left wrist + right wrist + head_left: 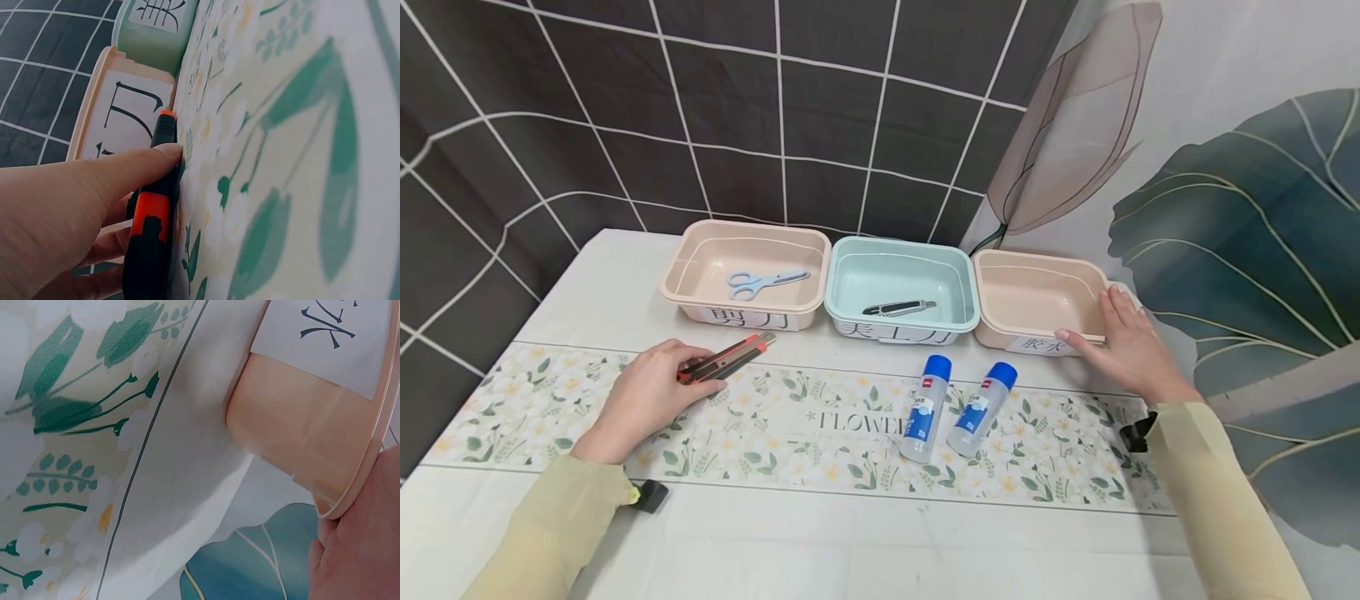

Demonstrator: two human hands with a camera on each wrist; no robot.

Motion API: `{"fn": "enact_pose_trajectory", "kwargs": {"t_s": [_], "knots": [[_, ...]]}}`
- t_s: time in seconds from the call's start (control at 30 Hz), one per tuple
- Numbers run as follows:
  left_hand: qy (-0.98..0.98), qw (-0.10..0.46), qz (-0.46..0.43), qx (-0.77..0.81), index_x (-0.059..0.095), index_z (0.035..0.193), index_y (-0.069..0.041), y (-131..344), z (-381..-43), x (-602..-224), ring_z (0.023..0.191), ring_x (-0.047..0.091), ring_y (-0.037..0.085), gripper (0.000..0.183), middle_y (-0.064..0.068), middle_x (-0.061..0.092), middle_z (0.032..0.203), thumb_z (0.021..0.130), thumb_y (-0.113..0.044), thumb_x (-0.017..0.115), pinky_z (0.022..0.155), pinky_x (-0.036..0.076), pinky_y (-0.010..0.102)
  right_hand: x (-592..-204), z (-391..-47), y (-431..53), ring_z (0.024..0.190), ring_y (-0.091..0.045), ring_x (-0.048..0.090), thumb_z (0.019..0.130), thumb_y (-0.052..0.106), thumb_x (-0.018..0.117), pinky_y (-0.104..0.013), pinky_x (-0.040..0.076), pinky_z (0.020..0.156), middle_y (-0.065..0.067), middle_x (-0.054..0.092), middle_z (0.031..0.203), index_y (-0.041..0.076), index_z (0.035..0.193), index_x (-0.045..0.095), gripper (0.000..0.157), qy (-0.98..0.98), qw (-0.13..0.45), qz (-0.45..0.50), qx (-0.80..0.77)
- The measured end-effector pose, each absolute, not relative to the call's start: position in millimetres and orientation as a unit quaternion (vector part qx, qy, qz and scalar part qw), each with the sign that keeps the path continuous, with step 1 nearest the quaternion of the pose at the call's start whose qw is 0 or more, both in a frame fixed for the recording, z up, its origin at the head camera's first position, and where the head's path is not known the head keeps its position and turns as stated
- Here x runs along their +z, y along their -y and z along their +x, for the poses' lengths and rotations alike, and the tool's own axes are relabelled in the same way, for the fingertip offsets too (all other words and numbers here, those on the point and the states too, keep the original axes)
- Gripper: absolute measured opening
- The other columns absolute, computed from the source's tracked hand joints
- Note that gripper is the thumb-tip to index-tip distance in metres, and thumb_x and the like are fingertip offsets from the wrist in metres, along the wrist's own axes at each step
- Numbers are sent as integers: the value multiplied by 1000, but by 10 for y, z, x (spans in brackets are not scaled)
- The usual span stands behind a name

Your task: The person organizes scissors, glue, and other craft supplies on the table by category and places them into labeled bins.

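Note:
My left hand [643,396] pinches red-and-black utility knives [726,358] that lie side by side, low over the flowered strip before the left bin. In the left wrist view the thumb presses along the handle of one knife [153,215]; the fingers are partly hidden behind it. My right hand [1138,350] rests on the right corner of the right-hand peach bin [1037,265], fingers extended along its side and thumb at the front rim. In the right wrist view, part of that hand [359,544] touches the bin's rim [350,500].
Blue scissors [763,283] lie in the left peach bin [692,287]. A black-and-grey utility knife [898,308] lies in the middle blue bin [902,250]. Two blue-capped glue bottles [922,417] [977,417] lie in front. Labels face forward; a dark gridded cloth [835,108] hangs behind.

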State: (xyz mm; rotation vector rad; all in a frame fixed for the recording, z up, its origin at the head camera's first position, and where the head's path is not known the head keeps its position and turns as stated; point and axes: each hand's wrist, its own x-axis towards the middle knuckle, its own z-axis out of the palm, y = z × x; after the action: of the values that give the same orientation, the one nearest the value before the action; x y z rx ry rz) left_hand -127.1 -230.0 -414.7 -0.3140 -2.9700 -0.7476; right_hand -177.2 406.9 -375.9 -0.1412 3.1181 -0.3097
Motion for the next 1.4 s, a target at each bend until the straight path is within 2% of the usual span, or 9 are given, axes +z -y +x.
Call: {"fn": "enact_pose_trajectory", "kwargs": {"t_s": [0.3,0.73,0.97,1.27,1.4], "knots": [[965,38,-105,-237,72,120,-1,2257,-1257,-4148,91,61,33,49,17,67,108,84,-32,85,73,48,52,-3780,-1786,-4096,152,-36,-11,97,65,49,-57,-10,118,-22,-9,166,-3,160,-1,105,-994,7,-47,-102],[964,62,-117,-232,71,121,1,2166,-1203,-4103,95,61,34,51,16,67,109,85,-33,84,76,47,53,-3796,-1799,-4108,152,-38,-10,97,66,48,-57,-9,118,-23,-8,166,-2,160,-2,105,-994,14,-49,-100],[958,85,-126,-241,72,122,-2,2058,-1197,-4041,91,59,30,50,12,67,106,86,-34,83,76,46,49,-3791,-1831,-4115,152,-42,-5,98,65,47,-56,-10,118,-25,-7,166,-4,160,0,104,-994,9,-52,-94],[947,94,-154,-267,72,125,-7,1853,-1229,-3913,104,59,31,49,9,66,115,85,-33,83,84,47,50,-3779,-1837,-4087,152,-38,-8,97,66,47,-58,-8,118,-25,-5,166,-4,159,2,104,-994,-2,-53,-94],[941,109,-173,-271,73,124,-7,1744,-1281,-3858,99,58,28,49,9,66,112,84,-33,85,80,47,47,-3782,-1845,-4085,152,-37,-8,97,66,48,-58,-8,118,-23,-7,166,-4,159,2,104,-994,-6,-54,-92]]}}
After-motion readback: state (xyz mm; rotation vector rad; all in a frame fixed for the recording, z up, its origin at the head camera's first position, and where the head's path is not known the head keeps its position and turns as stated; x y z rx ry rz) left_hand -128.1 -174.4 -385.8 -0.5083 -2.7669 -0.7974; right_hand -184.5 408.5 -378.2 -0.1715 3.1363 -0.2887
